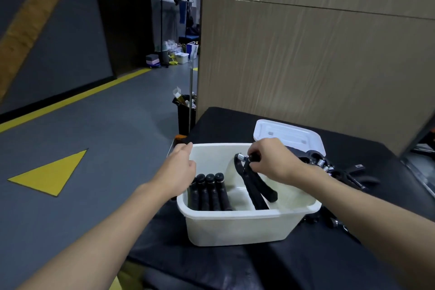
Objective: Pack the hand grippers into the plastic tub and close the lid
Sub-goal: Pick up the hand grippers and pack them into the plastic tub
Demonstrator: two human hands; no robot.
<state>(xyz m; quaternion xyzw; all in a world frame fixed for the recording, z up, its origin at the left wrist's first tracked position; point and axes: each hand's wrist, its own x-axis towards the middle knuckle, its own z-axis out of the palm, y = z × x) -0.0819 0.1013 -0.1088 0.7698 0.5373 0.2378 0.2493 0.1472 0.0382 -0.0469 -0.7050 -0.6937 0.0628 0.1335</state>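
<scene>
The left hand (181, 167) holds the left rim of the white tub (235, 228) with its fingers curled over the edge. The right hand (270, 158) pinches the top of a black hand gripper (256, 186), and its handles point down into the tub beside a row of grippers (209, 193) already inside. The lid (289, 133) lies on the black surface (317, 261) just behind the tub, and a pile of grippers (334, 169) sits to the right.

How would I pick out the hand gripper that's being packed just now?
Find the white plastic tub on the black table. Over its right half, the right hand pinches a black hand gripper by its top. Unlike the row packed at the left, it stands alone, handles splayed downward.
</scene>
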